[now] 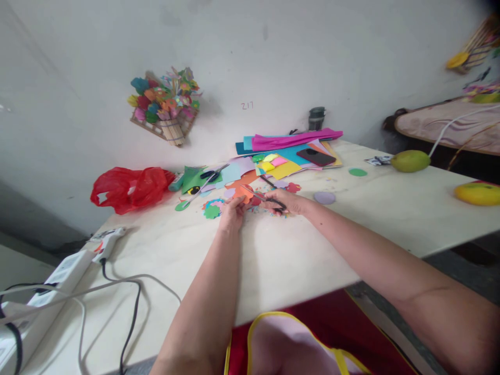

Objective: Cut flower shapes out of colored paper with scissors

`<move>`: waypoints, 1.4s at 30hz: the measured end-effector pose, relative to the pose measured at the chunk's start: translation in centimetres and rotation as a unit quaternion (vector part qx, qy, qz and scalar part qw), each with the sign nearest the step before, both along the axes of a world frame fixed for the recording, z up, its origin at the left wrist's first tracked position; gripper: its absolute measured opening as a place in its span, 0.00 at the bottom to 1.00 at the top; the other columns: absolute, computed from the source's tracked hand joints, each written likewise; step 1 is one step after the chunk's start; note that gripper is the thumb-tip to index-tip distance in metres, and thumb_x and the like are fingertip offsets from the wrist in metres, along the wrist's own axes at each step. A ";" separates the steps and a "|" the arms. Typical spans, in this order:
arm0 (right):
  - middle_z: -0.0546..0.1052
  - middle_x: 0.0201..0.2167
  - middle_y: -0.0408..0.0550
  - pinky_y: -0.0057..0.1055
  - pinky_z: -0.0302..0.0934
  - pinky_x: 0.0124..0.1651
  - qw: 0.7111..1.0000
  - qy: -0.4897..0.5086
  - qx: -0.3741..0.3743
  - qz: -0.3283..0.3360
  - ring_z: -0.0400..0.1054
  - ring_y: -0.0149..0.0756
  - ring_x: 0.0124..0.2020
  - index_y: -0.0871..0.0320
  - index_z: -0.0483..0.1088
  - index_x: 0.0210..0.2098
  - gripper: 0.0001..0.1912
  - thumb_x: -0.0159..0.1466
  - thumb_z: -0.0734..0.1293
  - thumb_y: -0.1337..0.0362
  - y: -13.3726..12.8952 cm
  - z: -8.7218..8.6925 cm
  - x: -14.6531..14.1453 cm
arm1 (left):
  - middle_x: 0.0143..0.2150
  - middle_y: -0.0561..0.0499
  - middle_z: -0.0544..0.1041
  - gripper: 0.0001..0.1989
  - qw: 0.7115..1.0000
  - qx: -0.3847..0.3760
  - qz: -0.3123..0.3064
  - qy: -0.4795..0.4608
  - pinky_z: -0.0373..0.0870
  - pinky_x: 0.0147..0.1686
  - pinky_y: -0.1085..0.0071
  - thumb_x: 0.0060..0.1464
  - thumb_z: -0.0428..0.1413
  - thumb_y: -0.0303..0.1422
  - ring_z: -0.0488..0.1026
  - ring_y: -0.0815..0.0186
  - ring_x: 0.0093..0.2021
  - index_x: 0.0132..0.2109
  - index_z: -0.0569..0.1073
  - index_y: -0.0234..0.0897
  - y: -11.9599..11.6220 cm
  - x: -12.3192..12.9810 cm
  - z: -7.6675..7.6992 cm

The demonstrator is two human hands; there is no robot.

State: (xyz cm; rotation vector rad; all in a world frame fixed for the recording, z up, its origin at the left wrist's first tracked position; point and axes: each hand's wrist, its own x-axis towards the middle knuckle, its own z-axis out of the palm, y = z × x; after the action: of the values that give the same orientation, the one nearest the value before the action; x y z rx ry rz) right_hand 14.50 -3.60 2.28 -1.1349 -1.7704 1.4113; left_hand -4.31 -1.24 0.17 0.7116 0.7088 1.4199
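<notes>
My left hand pinches an orange paper piece over the table. My right hand is closed round the black handles of a pair of scissors, and the blades point left to the orange paper. Left of my left hand lie green, blue and pink paper cutouts. Small paper scraps are scattered beneath and around both hands. Behind them, an orange sheet lies near a second pair of scissors.
Coloured sheets with a dark phone lie at the back. A red plastic bag sits left, a power strip with cables nearer. Mangoes are at right; a dark cup stands by the wall.
</notes>
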 end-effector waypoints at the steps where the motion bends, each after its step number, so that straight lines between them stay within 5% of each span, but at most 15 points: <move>1: 0.68 0.16 0.37 0.19 0.43 0.12 1.000 0.000 -0.002 0.000 0.59 0.22 0.12 0.59 0.64 0.29 0.19 0.54 0.74 0.54 0.0 0.0 0.0 | 0.26 0.49 0.79 0.07 1.000 -0.001 0.002 -0.001 0.78 0.35 0.68 0.39 0.63 0.21 0.77 0.64 0.27 0.30 0.76 0.32 0.0 0.0 0.0; 42: 0.70 0.16 0.38 0.19 0.46 0.12 0.999 0.026 0.022 0.021 0.61 0.23 0.12 0.60 0.66 0.28 0.19 0.54 0.75 0.53 0.7 -0.6 0.5 | 0.29 0.46 0.80 0.10 0.998 0.012 -0.063 0.012 0.76 0.34 0.67 0.37 0.63 0.23 0.78 0.62 0.29 0.33 0.77 0.29 -0.3 -0.1 0.0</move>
State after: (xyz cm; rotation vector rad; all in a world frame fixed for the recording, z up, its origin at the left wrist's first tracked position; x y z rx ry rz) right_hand 15.02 -2.87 1.70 -1.0341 -1.7887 1.4070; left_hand -4.40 -1.57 0.17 0.7800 0.6563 1.3081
